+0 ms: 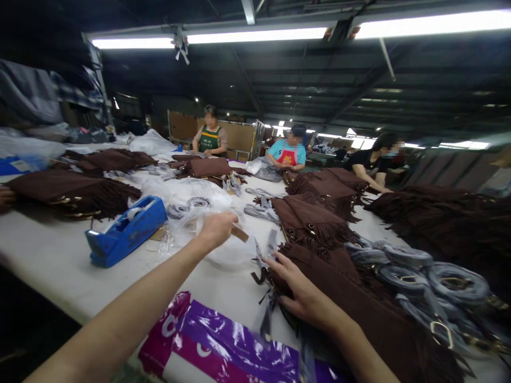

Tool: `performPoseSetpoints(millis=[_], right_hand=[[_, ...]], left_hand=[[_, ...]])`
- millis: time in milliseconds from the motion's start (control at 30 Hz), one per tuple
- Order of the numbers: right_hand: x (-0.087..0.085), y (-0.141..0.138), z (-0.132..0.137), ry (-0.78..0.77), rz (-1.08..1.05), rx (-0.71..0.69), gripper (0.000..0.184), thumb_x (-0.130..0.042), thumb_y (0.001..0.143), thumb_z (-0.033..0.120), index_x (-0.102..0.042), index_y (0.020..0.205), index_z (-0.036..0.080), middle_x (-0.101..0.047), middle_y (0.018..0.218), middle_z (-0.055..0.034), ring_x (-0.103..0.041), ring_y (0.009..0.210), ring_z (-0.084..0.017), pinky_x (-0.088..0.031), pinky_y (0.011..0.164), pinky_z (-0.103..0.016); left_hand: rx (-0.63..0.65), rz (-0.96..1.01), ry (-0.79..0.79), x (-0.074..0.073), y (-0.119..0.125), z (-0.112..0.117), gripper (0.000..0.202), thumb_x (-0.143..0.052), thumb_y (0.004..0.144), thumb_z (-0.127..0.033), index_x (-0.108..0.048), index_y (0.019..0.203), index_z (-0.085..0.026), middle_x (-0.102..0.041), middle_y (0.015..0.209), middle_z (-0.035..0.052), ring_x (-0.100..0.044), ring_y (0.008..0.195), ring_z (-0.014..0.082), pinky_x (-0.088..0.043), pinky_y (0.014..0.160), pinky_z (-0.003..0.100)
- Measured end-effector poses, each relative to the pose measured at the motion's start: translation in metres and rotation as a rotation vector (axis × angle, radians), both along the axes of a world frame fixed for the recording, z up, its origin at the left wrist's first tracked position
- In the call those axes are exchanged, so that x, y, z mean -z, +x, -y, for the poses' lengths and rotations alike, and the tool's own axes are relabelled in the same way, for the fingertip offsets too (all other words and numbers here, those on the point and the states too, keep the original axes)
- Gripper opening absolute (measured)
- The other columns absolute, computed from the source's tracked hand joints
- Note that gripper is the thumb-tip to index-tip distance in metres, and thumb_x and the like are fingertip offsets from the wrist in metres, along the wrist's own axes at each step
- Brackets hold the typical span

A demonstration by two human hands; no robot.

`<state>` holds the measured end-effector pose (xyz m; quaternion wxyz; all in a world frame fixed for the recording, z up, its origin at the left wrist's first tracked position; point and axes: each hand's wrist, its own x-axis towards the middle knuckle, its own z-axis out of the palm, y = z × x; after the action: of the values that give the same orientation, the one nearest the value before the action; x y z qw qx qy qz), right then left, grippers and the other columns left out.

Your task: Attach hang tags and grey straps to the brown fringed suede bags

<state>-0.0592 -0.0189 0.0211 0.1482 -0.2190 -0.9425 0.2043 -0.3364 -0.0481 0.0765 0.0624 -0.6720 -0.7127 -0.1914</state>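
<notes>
Above the white table, my left hand is closed on a small tan tag, over clear plastic bags. To the right, my right hand has its fingers apart. It lies at the left edge of a dark brown fringed bag, beside thin dark strips. I cannot tell if its fingertips touch the strips. More brown fringed bags are stacked behind it. Coiled straps in plastic wrap with metal buckles lie at the right.
A blue tape dispenser stands left of my left hand. A purple printed plastic package lies at the front edge. Brown bags lie far left. Several co-workers stand around the table, one in a green apron.
</notes>
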Motion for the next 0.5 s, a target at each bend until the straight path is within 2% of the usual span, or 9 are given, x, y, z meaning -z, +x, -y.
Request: performPoseSetpoints(millis=[33, 100, 133, 200, 267, 367, 500], right_hand=[[0.004, -0.003, 0.004, 0.132, 0.012, -0.012, 0.072, -0.058, 0.071, -0.004, -0.051, 0.136, 0.027, -0.029, 0.156, -0.0109, -0.023, 0.143, -0.029, -0.028, 0.114, -0.050], [0.013, -0.010, 0.011, 0.375, 0.021, -0.024, 0.035, -0.061, 0.080, 0.003, -0.070, 0.106, 0.024, -0.038, 0.151, -0.0114, -0.026, 0.142, -0.033, -0.032, 0.112, -0.051], [0.017, -0.012, 0.015, 0.470, 0.017, -0.030, 0.019, -0.063, 0.083, 0.009, -0.072, 0.094, 0.022, -0.045, 0.146, -0.0123, -0.030, 0.140, -0.033, -0.033, 0.111, -0.050], [0.023, -0.013, 0.020, 0.591, 0.001, -0.025, 0.008, -0.063, 0.087, 0.017, -0.071, 0.088, 0.020, -0.057, 0.133, -0.0126, -0.035, 0.138, -0.031, -0.035, 0.111, -0.048], [0.023, -0.007, 0.026, 0.615, 0.007, 0.009, 0.011, -0.062, 0.088, 0.017, -0.069, 0.095, 0.021, -0.064, 0.123, -0.0091, -0.037, 0.137, -0.028, -0.035, 0.112, -0.047], [0.019, 0.016, 0.034, 0.568, 0.115, 0.062, 0.019, -0.055, 0.089, 0.011, -0.066, 0.097, 0.024, -0.063, 0.126, -0.0036, -0.034, 0.139, -0.029, -0.032, 0.112, -0.053], [0.016, 0.084, 0.043, 0.547, 0.216, 0.155, 0.018, -0.052, 0.086, 0.009, -0.065, 0.086, 0.022, -0.043, 0.148, -0.0090, -0.020, 0.143, -0.036, -0.029, 0.110, -0.060]], left_hand=[[0.091, -0.046, 0.009, 0.004, 0.006, 0.003, 0.030, -0.055, 0.079, -0.011, -0.064, 0.107, -0.020, -0.065, 0.111, 0.0073, -0.061, 0.097, 0.0232, -0.047, 0.079, 0.031], [0.376, -0.114, 0.019, 0.017, 0.024, 0.010, 0.043, -0.058, 0.074, -0.008, -0.058, 0.115, -0.019, -0.060, 0.122, 0.0089, -0.058, 0.105, 0.0237, -0.046, 0.087, 0.032], [0.526, -0.136, 0.014, 0.025, 0.036, 0.012, 0.044, -0.059, 0.073, -0.007, -0.057, 0.115, -0.018, -0.059, 0.123, 0.0093, -0.056, 0.107, 0.0236, -0.046, 0.090, 0.032], [0.742, -0.156, 0.011, 0.042, 0.059, 0.014, 0.038, -0.060, 0.073, -0.007, -0.058, 0.110, -0.016, -0.059, 0.121, 0.0095, -0.056, 0.107, 0.0224, -0.045, 0.093, 0.031], [0.806, -0.161, 0.039, 0.057, 0.080, 0.011, 0.026, -0.059, 0.078, -0.010, -0.059, 0.103, -0.015, -0.061, 0.117, 0.0097, -0.057, 0.104, 0.0208, -0.044, 0.092, 0.030], [0.782, -0.233, 0.060, 0.071, 0.101, 0.003, 0.008, -0.058, 0.085, -0.017, -0.061, 0.093, -0.015, -0.067, 0.100, 0.0081, -0.059, 0.093, 0.0200, -0.047, 0.084, 0.030], [0.770, -0.334, 0.091, 0.074, 0.107, -0.004, 0.008, -0.059, 0.088, -0.020, -0.061, 0.082, -0.016, -0.068, 0.086, 0.0047, -0.060, 0.081, 0.0198, -0.045, 0.066, 0.030]])
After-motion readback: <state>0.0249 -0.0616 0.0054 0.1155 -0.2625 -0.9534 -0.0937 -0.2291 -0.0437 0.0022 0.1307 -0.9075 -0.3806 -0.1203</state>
